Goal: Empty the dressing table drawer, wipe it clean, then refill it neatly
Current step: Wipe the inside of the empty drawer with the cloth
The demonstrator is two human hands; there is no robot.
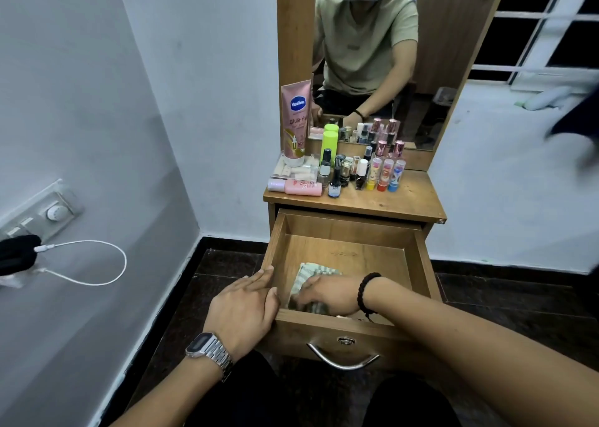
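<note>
The drawer [343,232] stands pulled out below the tabletop [411,199], bare wood inside except for a striped cloth [311,272] at its near left corner. Our right hand [327,293] lies on that cloth, fingers curled over it and pressing it down. Our left hand [243,306] rests on the drawer's near left rim, fingers straight and together. On the tabletop stand a pink lotion tube [295,122], a green bottle [329,146] and many small bottles, with a mirror [382,54] behind.
</note>
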